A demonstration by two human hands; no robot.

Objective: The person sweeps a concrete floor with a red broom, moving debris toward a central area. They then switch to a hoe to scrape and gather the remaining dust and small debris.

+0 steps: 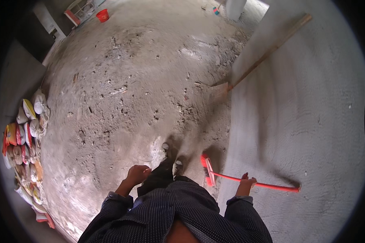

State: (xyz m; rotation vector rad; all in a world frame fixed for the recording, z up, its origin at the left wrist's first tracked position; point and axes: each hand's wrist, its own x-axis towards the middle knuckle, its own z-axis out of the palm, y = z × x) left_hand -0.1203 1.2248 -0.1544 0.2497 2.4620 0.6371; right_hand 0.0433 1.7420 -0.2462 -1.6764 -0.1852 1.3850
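My right hand (246, 183) is around the red handle of a push broom (272, 186), close to the grey wall. The broom's head (209, 170), with red and dark bristles, is to the right of my shoes, low over or on the floor; contact is hard to tell. The handle's top end points right, beside the plastered wall (292, 130). Beside my left thigh, my left hand (138, 174) hangs with its fingers curled in and nothing visible in it. Dust and rubble cover the rough concrete floor (133, 121) before me.
A long-handled shovel (266, 56) leans on the right wall, its blade (219, 91) down at the floor. Filled sacks (27, 136) are piled along the left wall. Farther off are a red bucket (102, 15), a teal-and-red broom head (216, 11) and a pillar (235, 9).
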